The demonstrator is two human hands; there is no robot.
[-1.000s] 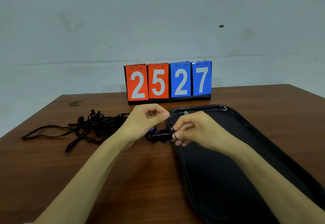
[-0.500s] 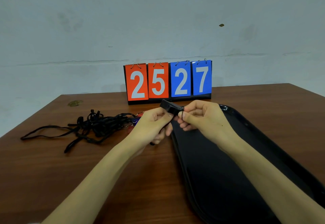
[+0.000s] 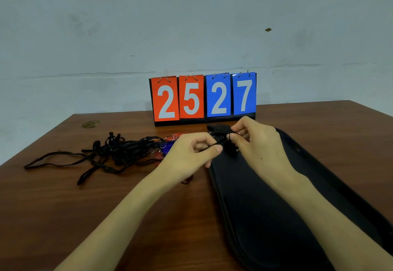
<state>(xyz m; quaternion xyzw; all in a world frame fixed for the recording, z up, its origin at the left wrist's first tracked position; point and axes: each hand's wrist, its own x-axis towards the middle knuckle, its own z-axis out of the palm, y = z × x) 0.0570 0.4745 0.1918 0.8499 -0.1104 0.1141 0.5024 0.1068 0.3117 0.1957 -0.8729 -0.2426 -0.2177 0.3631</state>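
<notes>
Above the near-left rim of a long black tray (image 3: 302,217), my two hands work on one small black tag (image 3: 219,129) with a thin black cord (image 3: 212,145). My right hand (image 3: 255,145) pinches the tag and its cord at the loop. My left hand (image 3: 189,153) pinches the cord between thumb and forefinger, pulling it taut to the left. A tangle of black lanyards (image 3: 110,153) with red and blue tags (image 3: 167,146) lies on the table to the left, partly hidden behind my left hand.
A flip scoreboard (image 3: 204,98) reading 25 and 27 stands at the back of the brown wooden table (image 3: 85,207), against a pale wall. A small brownish mark (image 3: 90,124) sits near the table's far left edge.
Both hands rose from the table beside the tray, lifting the black tag. My left hand has since slid left along the cord, drawing it taut from the tag.
</notes>
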